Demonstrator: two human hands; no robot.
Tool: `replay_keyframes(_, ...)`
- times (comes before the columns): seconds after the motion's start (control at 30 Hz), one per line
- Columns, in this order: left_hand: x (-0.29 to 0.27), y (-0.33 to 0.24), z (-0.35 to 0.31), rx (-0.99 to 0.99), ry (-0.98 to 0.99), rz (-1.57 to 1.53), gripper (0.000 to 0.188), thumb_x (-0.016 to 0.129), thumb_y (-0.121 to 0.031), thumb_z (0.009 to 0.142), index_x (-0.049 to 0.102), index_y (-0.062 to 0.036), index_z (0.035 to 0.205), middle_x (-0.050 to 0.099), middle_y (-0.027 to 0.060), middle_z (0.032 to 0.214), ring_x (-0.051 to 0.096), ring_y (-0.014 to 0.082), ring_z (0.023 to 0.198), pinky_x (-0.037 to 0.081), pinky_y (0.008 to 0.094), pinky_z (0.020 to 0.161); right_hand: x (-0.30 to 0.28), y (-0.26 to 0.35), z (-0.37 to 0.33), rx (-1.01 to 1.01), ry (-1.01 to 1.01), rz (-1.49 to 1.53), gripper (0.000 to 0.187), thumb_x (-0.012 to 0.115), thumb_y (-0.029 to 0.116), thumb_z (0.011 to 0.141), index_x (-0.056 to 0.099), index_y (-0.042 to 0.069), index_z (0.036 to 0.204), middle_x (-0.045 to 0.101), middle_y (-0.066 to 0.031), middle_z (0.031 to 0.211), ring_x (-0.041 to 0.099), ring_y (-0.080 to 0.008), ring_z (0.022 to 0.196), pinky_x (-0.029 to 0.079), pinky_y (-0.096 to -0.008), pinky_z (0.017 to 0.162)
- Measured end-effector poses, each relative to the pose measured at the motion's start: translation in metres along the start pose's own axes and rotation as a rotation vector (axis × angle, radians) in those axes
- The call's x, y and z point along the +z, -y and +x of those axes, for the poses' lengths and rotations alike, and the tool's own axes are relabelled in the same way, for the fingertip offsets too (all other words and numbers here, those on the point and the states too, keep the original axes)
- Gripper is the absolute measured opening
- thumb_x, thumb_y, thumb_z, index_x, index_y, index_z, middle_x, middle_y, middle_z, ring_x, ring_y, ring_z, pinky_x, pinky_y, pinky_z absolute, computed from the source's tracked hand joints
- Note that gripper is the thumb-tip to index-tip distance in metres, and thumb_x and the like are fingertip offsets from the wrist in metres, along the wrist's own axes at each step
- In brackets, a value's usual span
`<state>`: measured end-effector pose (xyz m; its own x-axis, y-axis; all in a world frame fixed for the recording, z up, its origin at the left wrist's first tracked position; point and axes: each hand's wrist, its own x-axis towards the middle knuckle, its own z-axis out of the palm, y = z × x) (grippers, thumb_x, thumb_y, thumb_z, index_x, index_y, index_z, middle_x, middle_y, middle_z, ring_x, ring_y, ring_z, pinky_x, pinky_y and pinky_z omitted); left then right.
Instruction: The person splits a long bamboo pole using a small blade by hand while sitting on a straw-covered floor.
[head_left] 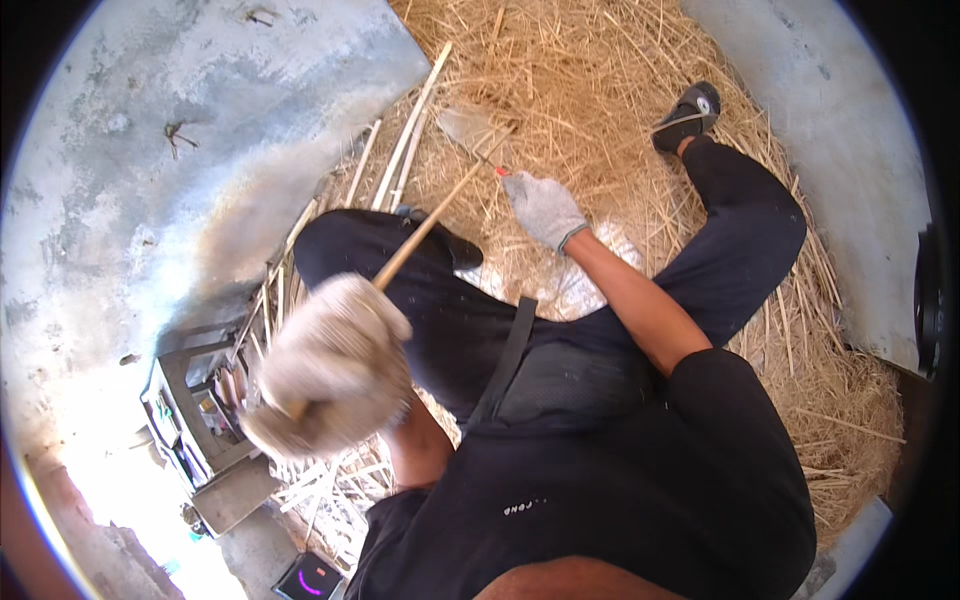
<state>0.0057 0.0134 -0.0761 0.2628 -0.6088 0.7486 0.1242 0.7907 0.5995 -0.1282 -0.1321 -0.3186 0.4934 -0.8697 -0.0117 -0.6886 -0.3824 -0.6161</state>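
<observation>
My left hand (335,360), in a pale work glove and smeared by motion, is wrapped round a long thin wooden or bamboo stick (425,230). The stick slants up and to the right, away from my body, over my left leg. My right hand (542,208), also gloved, is closed on the handle of a knife; a bit of red shows at the front of its grip. The knife's broad greyish blade (465,130) points up and left, blurred against the shavings. Near the blade the stick's far end crosses it; whether they touch I cannot tell.
Straw-like shavings (590,70) cover the floor around my spread legs. Long pale strips (408,130) lie beyond my left knee. Grey walls (100,200) stand on both sides. A small wooden shelf (205,400) with odds and ends is at lower left, above a dark device (308,577).
</observation>
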Motion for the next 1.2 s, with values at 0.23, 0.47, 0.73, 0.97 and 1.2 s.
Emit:
replay_keyframes(0.23, 0.002, 0.011, -0.001, -0.063, -0.103, -0.088, 0.068, 0.031, -0.052, 0.103, 0.058, -0.0019, 0.065, 0.046, 0.0089, 0.047, 0.039, 0.0182, 0.038, 0.039, 0.035, 0.037, 0.05, -0.157, 0.071, 0.502, 0.224, -0.257, 0.058, 0.034, 0.045, 0.102, 0.069, 0.001, 0.118, 0.066, -0.028, 0.12, 0.066, -0.0411, 0.111, 0.053, -0.0497, 0.094)
replay_keyframes(0.47, -0.039, 0.002, 0.006, 0.0, -0.237, -0.017, 0.06, 0.037, -0.048, 0.102, 0.061, -0.0057, 0.066, 0.041, 0.0035, 0.045, 0.035, 0.0139, 0.036, 0.036, 0.0324, 0.037, -0.003, -0.1, 0.08, 0.574, 0.34, 0.162, 0.075, 0.033, 0.066, 0.098, 0.07, 0.002, 0.089, 0.07, -0.0181, 0.086, 0.069, -0.0288, 0.079, 0.053, -0.0436, 0.077)
replay_keyframes(0.73, -0.067, -0.004, -0.011, 0.023, -0.314, -0.059, 0.062, 0.038, -0.051, 0.101, 0.062, -0.0028, 0.07, 0.041, 0.006, 0.044, 0.034, 0.0161, 0.035, 0.036, 0.0342, 0.036, -0.075, 0.025, 0.018, -0.007, 0.289, 0.324, 0.069, 0.034, 0.061, 0.101, 0.062, 0.002, 0.122, 0.069, -0.0263, 0.093, 0.066, -0.0419, 0.092, 0.05, -0.0485, 0.087)
replay_keyframes(0.97, -0.063, 0.0, -0.003, -0.012, -0.317, -0.03, 0.056, 0.041, -0.047, 0.099, 0.06, -0.0075, 0.064, 0.038, 0.0016, 0.043, 0.032, 0.0129, 0.035, 0.031, 0.0318, 0.036, 0.029, -0.042, 0.067, 0.137, 0.137, -0.101, 0.061, 0.033, 0.052, 0.103, 0.065, 0.002, 0.113, 0.07, -0.0277, 0.09, 0.07, -0.0447, 0.088, 0.054, -0.0543, 0.077)
replay_keyframes(1.2, -0.077, -0.002, 0.002, -0.039, -0.317, 0.051, 0.052, 0.037, -0.039, 0.103, 0.048, -0.0142, 0.058, 0.036, -0.0014, 0.042, 0.029, 0.0086, 0.034, 0.029, 0.0256, 0.034, 0.072, -0.094, 0.125, 0.247, 0.059, -0.136, 0.057, 0.037, 0.051, 0.103, 0.066, 0.002, 0.099, 0.071, -0.0276, 0.091, 0.07, -0.0438, 0.087, 0.054, -0.0564, 0.075)
